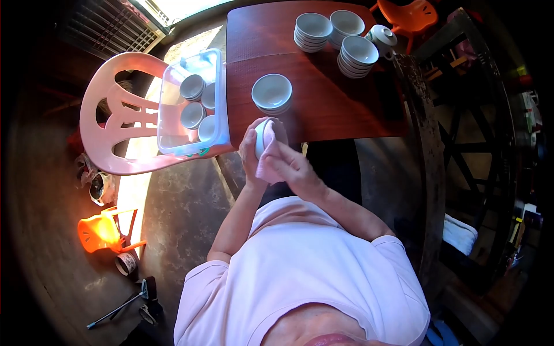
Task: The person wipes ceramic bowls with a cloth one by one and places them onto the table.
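The bowl (260, 136) is tipped sideways at the table's (323, 128) near edge, clamped in the left hand (248, 154), seemingly so the right hand (296, 173), pinching the pink cloth (269, 166), can press against it. A bowl stack (272, 92) stands just beyond at 12 o'clock, within easy reach; three fuller stacks (313, 26) gather at 1 o'clock, apparently for working room, while the plastic tub (220, 92) at 10 o'clock keeps other bowls (192, 87) contained.

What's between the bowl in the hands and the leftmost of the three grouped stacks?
Another bowl stack, on the table near the held bowl; then bare tabletop up to that leftmost stack. Head view.
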Motion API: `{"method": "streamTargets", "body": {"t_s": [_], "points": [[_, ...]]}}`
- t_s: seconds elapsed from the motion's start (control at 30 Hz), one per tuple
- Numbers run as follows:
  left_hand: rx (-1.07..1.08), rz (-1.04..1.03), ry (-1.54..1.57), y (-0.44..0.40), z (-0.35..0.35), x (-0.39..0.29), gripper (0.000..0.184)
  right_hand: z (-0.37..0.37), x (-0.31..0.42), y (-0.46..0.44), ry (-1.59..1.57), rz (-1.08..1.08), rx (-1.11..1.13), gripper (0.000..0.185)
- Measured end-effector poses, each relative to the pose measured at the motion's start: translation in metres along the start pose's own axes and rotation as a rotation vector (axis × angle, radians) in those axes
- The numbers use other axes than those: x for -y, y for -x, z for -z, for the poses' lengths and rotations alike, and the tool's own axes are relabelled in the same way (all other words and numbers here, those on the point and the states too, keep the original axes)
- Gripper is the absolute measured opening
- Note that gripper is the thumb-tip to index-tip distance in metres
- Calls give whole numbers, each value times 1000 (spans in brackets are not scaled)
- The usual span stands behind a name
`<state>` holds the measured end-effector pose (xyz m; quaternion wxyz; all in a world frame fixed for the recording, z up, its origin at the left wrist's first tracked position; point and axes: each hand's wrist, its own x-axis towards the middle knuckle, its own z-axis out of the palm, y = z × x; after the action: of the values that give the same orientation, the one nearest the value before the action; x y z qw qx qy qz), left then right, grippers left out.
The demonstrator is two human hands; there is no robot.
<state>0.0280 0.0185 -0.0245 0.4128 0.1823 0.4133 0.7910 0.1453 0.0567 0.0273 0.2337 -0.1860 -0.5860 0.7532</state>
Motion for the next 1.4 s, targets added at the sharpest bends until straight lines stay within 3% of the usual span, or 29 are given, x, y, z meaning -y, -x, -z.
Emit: {"method": "streamTargets", "body": {"t_s": [0.07, 0.1, 0.2, 0.3, 0.37, 0.47, 0.53, 0.6, 0.63, 0.67, 0.73, 0.77, 0.8, 0.87, 0.9, 0.93, 0.97, 1.03, 1.07, 1.1, 1.13, 1.17, 1.2, 1.23, 1.27, 1.3, 1.33, 1.4], "points": [[25, 156, 71, -1, -14, -24, 49, -2, -16, 3, 738, 438, -7, 39], [-67, 318, 120, -3, -16, -33, 49, 2, -18, 2, 977, 568, 18, 40], [19, 562, 190, -10, -20, -56, 37, 21, -21, -12, 1152, 799, 53, 38], [-39, 523, 130, -12, -9, -43, 50, 8, -19, 1, 875, 611, 44, 35], [-99, 489, 106, -12, -4, -34, 50, 2, -18, 5, 657, 400, 83, 34], [-74, 429, 140, -11, -6, -35, 43, 7, -3, -15, 948, 733, 41, 34], [38, 422, 145, -9, -25, -57, 34, 9, -8, -16, 982, 768, 28, 33], [43, 372, 117, -10, -24, -58, 40, 9, -10, -14, 981, 779, 17, 33], [0, 311, 79, -8, -28, -56, 41, 7, -9, -13, 957, 789, -12, 29], [-43, 252, 42, -6, -30, -55, 42, 7, -7, -9, 667, 513, -24, 30], [49, -255, -474, -2, -20, -35, 42, 5, 8, -1, 75, -33, -56, 34], [22, -484, -675, -1, -20, -23, 42, 5, 23, -7, -295, -153, -84, 38], [-52, -567, -793, 0, -22, -15, 42, 2, 25, -14, -434, -79, -103, 41], [85, -493, -750, -2, -15, -27, 32, -8, 26, -8, 184, 22, -248, 28], [136, -459, -793, -1, -21, -41, 32, -12, 16, -3, 552, 226, -214, 28], [125, -110, -447, -3, -26, -53, 32, -13, -8, 0, 983, 468, -183, 32], [-5, 199, -81, -4, -31, -65, 35, -8, -17, -7, 986, 713, -163, 34], [38, 395, 78, -7, -35, -76, 42, -4, -27, -14, 971, 925, -151, 36], [46, 466, 89, -9, -30, -74, 42, -2, -28, -13, 964, 891, -154, 35], [20, 330, 8, -6, -33, -68, 40, -1, -29, -11, 955, 853, -157, 35], [-5, 197, -74, -1, -37, -60, 39, -6, -24, -10, 750, 645, -237, 34], [42, -119, -422, 1, -28, -43, 35, -14, -12, -10, 543, 438, -314, 34], [28, -297, -613, 2, -17, -25, 36, -18, -3, -10, 334, 230, -381, 35], [112, -430, -722, 1, -16, -26, 38, -13, 3, -17, 4, 97, -309, 43], [197, -564, -830, -2, -14, -29, 40, -7, 3, -20, -99, 12, -286, 43], [275, -710, -1167, -9, -5, -37, 43, -1, 4, -22, -200, -75, -270, 44], [275, -564, -1013, -7, -8, -36, 50, 2, -5, -27, -194, -7, -282, 42], [127, -47, -300, 3, -19, -38, 59, 0, -14, -15, 283, 190, -394, 41]]}}
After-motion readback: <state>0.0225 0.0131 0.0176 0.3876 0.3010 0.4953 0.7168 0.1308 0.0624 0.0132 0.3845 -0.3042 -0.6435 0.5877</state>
